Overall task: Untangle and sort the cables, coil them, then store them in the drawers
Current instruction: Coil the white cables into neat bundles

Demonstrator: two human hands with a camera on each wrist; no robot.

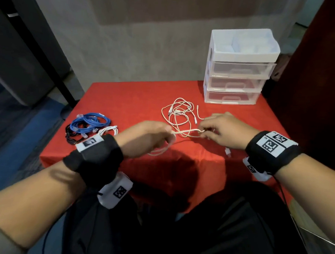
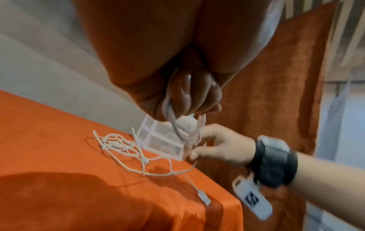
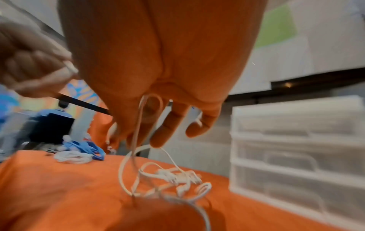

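A loose tangle of white cable [image 1: 179, 113] lies mid-table on the red cloth [image 1: 125, 98]. One strand runs from it up between both hands. My left hand [image 1: 169, 134] has its fingers [image 2: 193, 96] curled round a few loops of this white cable. My right hand [image 1: 203, 133] pinches the same strand a short way to the right, above the cloth. The cable's USB plug [image 1: 228, 151] lies below my right wrist. The tangle [image 3: 173, 176] hangs below my right fingers [image 3: 164, 132]. A white three-drawer unit [image 1: 236, 80] stands at the back right, drawers closed.
Coiled blue cables [image 1: 90, 123], a black cable [image 1: 70, 136] and a small white coil [image 1: 109, 130] sit together at the table's left. The drawer unit has an open tray on top [image 1: 243, 43]. A dark red panel [image 1: 318, 75] stands right of the table.
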